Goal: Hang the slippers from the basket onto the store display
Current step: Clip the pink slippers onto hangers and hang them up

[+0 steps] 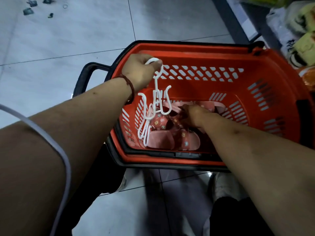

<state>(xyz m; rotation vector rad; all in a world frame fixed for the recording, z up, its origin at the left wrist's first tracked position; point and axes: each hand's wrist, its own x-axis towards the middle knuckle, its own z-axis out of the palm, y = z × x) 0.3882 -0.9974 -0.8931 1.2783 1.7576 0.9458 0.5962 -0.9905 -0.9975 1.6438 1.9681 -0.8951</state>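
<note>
Your left hand (141, 72) pinches the white hangers (153, 106) by a hook, above the red basket (221, 53). Pink slippers (170, 133) lie on the basket bottom, your right hand (194, 114) down among them; fingers blurred, can't tell its grip. Take one matched pair and keep the hangers untangled.

The basket (196, 48) stands on the floor (68, 40) mid-scene, its handle (87, 77) on the left. The slippers (170, 137) lie inside, toward its near left end. The left hand (139, 70) is above the far left corner, and the hangers (148, 114) dangle from it over the slippers. The right hand (194, 114) is inside, just right of the hangers, apparently on the slippers. Scraps (29, 11) lie far left; bagged goods (303, 40) sit far right.
</note>
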